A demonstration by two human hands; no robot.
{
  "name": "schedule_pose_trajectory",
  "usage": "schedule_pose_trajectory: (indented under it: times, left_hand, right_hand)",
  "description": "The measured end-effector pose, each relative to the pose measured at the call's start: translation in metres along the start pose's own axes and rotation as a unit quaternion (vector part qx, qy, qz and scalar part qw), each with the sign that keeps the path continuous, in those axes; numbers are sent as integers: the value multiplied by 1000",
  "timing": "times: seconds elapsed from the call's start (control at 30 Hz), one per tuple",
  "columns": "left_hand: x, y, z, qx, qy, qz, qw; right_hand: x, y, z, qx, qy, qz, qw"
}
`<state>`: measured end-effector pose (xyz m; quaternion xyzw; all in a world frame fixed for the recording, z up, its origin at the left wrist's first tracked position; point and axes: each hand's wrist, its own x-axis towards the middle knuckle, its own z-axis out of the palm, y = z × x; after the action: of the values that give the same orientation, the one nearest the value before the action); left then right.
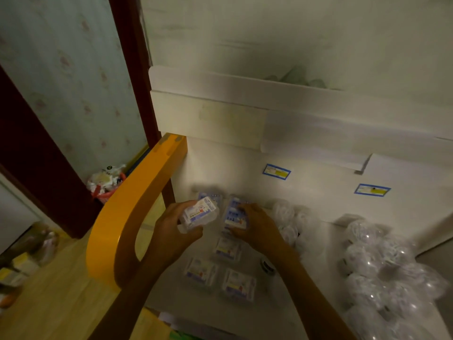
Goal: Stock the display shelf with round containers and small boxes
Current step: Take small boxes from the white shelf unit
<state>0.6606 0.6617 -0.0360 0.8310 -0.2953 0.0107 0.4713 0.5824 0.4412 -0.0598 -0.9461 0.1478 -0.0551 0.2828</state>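
My left hand (171, 231) grips a small clear box with a white and blue label (199, 213), lifted just above the white shelf (323, 200). My right hand (257, 225) is closed on another small box (235, 213) that rests on the shelf at the back. Three more small boxes lie flat nearer to me, one (226, 249) in the middle, one (201, 271) at the front left and one (239, 284) at the front right. Round clear containers (375, 263) are bunched on the right side of the shelf, and a few more (285, 214) sit behind my right wrist.
A curved orange side panel (127, 217) borders the shelf on the left. Two blue-edged price labels (276, 171) (372, 190) are stuck on the white back panel. White upper shelf edges (220, 114) overhang. A heap of wrappers (105, 180) lies on the floor to the left.
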Motion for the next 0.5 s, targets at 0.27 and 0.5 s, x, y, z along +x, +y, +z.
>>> schedule_pose_trajectory:
  times: [0.27, 0.5]
  left_hand:
    - [6, -6, 11, -9, -27, -1, 1000]
    - [8, -26, 13, 50, -83, -4, 995]
  right_hand:
    - [7, 3, 10, -118, -23, -30, 992]
    - [-5, -2, -3, -106, -18, -22, 994]
